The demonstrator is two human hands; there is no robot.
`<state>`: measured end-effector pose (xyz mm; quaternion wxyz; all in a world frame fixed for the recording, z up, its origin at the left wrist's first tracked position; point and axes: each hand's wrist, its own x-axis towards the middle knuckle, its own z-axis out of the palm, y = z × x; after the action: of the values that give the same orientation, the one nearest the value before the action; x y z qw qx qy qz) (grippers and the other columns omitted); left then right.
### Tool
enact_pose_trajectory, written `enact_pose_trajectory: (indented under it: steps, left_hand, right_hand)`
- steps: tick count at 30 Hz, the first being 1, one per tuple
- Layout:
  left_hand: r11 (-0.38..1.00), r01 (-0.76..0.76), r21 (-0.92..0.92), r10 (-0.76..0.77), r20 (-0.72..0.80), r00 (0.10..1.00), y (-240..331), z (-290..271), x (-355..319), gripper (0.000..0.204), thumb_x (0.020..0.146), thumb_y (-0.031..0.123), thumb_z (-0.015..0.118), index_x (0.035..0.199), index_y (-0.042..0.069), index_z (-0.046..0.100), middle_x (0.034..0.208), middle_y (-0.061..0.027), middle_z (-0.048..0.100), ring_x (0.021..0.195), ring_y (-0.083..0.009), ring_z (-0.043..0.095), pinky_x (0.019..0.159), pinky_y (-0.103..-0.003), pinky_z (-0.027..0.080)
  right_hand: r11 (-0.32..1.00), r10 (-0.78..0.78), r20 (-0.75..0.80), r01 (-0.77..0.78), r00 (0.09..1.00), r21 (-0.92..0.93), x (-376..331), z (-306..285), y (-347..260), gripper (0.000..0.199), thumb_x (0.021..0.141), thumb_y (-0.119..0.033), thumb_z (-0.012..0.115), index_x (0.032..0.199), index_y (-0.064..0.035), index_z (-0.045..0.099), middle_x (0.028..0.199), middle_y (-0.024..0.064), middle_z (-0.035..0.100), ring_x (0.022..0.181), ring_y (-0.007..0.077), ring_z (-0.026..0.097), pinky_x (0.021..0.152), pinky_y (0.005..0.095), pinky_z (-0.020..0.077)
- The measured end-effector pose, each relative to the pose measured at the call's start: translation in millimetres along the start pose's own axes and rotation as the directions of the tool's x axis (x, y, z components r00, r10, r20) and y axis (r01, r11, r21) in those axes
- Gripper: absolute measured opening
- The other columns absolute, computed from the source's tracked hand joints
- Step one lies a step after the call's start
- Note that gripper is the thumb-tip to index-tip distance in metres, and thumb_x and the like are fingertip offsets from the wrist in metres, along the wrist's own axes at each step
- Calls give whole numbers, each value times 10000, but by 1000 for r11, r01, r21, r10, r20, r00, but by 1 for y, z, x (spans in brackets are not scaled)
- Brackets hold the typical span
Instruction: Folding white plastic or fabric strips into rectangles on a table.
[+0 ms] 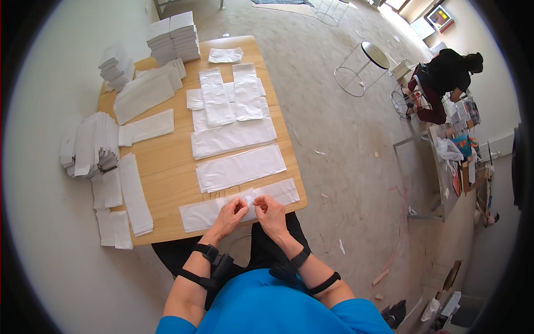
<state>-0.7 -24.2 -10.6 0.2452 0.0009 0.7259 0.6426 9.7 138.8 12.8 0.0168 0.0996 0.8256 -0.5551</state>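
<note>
A long white folded strip [200, 216], paper or thin plastic, lies along the table's near edge. Over its middle my left hand [230, 216] is closed in a pinch, thumb against fingers. Close beside it on the right, my right hand [271, 216] pinches too. A small raised white bit of the strip shows between the fingertips. Just beyond the left hand are a few thin dark hook-shaped pieces [222, 192]. Farther up lie another white strip stack [241, 168] and a wider white stack [233, 138], with two shorter folded pieces [217, 97] on top.
Tall white stacks [173, 36] stand at the table's [183, 156] far left; more bundles [92, 142] line its left edge. A round stool [375, 55] is on the littered floor. At the right, a person [445, 78] sits bent over a cluttered side table [442, 172].
</note>
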Motion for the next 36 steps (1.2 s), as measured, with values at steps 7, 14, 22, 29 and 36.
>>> enact_pose_trajectory:
  steps: [7, 14, 22, 29, 36]
  left_hand:
    - [654, -298, -695, -102, -471, 876, -10, -61, -70, 68, 961, 160, 562, 1000, 104, 571, 885, 22, 569, 767, -78, 528, 684, -228, 441]
    - [999, -28, -26, -17, -961, 275, -22, -80, -128, 161, 981, 198, 558, 1025, 44, 567, 836, 16, 550, 695, -91, 472, 622, -225, 408]
    - [922, -162, 353, 259, -249, 933, 36, 26, -31, 85, 866, 74, 611, 944, 50, 634, 816, -99, 557, 691, -248, 584, 625, -345, 474]
    - [850, -69, 522, 185, -174, 967, 10, 31, 0, 290, 836, 100, 624, 1124, 121, 610, 941, -103, 563, 802, -291, 628, 730, -408, 515]
    - [771, -60, 634, 188, -137, 973, 19, 35, 1, 477, 796, 165, 724, 1237, 185, 541, 1010, -98, 540, 885, -298, 614, 771, -416, 511]
  right_hand:
    - [976, 80, 32, -72, 996, -204, 4, 5, 13, 115, 834, -88, 611, 933, -42, 648, 813, 193, 684, 808, 372, 678, 712, 436, 529]
    - [971, 47, -22, -51, 999, -235, 6, -2, 10, 127, 835, -117, 626, 929, -35, 647, 822, 175, 692, 808, 373, 672, 715, 441, 520]
    - [838, 120, -354, -286, 928, -466, 34, -53, 39, 208, 788, -187, 683, 923, -39, 624, 811, 112, 612, 810, 314, 613, 718, 424, 486]
    - [871, 197, -276, -297, 941, -391, 35, -60, 56, 174, 753, -193, 713, 796, -45, 631, 863, 103, 618, 810, 282, 612, 716, 405, 496]
    - [985, -8, -336, -52, 942, -167, 29, -63, 50, 176, 766, -149, 725, 838, -29, 619, 782, 77, 637, 698, 233, 616, 680, 358, 510]
